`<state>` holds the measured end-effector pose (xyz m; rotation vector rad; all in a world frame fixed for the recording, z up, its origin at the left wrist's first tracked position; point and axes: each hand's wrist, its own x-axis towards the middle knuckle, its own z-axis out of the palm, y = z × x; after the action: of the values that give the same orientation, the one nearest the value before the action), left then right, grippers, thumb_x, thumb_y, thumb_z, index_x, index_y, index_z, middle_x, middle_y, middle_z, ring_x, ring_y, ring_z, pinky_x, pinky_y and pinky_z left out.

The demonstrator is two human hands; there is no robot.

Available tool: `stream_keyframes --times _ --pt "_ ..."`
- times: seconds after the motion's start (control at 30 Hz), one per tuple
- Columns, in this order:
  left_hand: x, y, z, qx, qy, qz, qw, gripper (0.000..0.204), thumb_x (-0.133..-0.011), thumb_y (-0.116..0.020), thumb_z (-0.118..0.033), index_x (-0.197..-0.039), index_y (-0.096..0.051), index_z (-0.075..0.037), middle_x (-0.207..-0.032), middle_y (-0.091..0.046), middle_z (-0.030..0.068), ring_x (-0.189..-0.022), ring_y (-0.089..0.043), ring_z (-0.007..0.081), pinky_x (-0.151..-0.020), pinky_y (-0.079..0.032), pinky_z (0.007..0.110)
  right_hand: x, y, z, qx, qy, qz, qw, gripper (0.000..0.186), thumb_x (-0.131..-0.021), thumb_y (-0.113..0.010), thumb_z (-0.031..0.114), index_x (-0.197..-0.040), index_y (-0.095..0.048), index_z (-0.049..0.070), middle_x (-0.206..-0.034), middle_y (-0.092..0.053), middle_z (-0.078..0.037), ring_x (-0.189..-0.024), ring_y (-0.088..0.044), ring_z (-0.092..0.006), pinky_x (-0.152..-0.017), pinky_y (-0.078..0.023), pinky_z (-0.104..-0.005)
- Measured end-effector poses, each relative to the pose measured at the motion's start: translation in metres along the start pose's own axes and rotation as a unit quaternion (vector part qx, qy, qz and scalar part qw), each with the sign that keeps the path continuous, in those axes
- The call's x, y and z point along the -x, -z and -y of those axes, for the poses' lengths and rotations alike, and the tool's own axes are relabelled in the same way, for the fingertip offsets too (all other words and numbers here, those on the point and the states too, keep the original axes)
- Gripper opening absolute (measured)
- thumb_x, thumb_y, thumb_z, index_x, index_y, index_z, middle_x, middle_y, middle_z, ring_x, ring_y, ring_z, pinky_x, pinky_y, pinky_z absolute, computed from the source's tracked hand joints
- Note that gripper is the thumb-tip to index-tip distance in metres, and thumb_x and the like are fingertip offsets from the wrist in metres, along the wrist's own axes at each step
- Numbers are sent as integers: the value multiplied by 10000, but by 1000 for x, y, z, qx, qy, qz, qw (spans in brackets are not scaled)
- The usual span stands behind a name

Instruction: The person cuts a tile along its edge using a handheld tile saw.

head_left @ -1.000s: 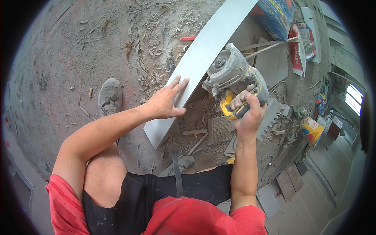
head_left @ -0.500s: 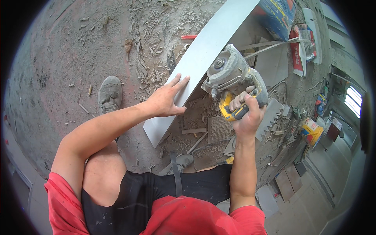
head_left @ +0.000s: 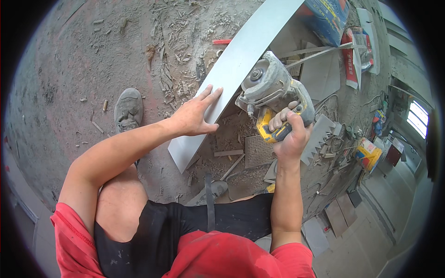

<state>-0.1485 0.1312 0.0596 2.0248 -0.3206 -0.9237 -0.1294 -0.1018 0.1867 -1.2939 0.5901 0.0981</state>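
Note:
A long white strip of board [head_left: 245, 51] runs diagonally from upper right to lower left. My left hand [head_left: 199, 113] rests on it with fingers spread, pressing on its surface. My right hand [head_left: 293, 132] grips the yellow-and-black handle of a dust-covered circular cutting tool [head_left: 262, 88]. The tool's disc faces up beside the board's right edge; I cannot tell whether it touches the board. A patterned square piece [head_left: 259, 153] and a white notched piece [head_left: 317, 139] lie below and right of the tool.
A blue bag [head_left: 324, 21], a red-and-white bag [head_left: 352, 62], scraps, wood shavings, cables and a red piece [head_left: 221, 41] lie on the dusty floor [head_left: 79, 60]. A yellow bucket [head_left: 368, 155] stands at right near stacked panels [head_left: 340, 213]. My shoe [head_left: 128, 106] is left of the board.
The whole scene sits very slightly further left and higher in the picture. Both hands keep their hold, and the tool stays beside the board at nearly the same angle.

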Motion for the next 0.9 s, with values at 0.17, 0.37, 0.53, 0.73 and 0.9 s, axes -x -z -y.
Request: stream_keyframes --times 0.17,0.37,0.53,0.73,0.9 --pt "0 1 -1 0 2 1 1000 1058 -742 -750 -325 -1614 -178 -145 -1631 -206 266 -1319 -484 507 -1117 -434 483 1 0 0 5 -4 -2 1000 240 -869 -558 56 -1103 -532 9 -738 -553 -77 -584 -538 -172 -553 -491 -358" --pt "-1 1 -1 6 -1 1 1000 1056 -743 -752 -324 -1613 -181 -144 -1630 -209 265 -1319 -487 503 -1119 -432 483 4 2 -1 3 -4 1 1000 239 -873 -555 56 -1106 -533 8 -744 -557 -79 -588 -542 -173 -553 -493 -359" --pt "0 0 1 -3 -3 -8 1000 1058 -743 -751 -324 -1613 -176 -145 -1631 -209 265 -1319 -487 501 -1121 -431 483 6 0 -1 0 -11 -1 1000 245 -871 -551 51 -1112 -531 8 -743 -555 -78 -585 -536 -172 -555 -489 -363" --pt "0 -1 1 6 -8 -5 1000 1059 -745 -751 -327 -1614 -173 -146 -1631 -207 264 -1330 -477 500 -1124 -428 481 9 0 -1 3 -10 -6 1000 250 -868 -557 50 -1114 -533 14 -736 -553 -72 -582 -536 -169 -552 -486 -364" --pt "1 1 0 -1 -4 -2 1000 1058 -745 -752 -328 -1612 -174 -140 -1631 -209 265 -1331 -479 492 -1125 -428 477 9 -2 -2 5 -12 -10 1000 252 -866 -559 47 -1115 -536 18 -736 -553 -68 -577 -533 -164 -547 -486 -361"
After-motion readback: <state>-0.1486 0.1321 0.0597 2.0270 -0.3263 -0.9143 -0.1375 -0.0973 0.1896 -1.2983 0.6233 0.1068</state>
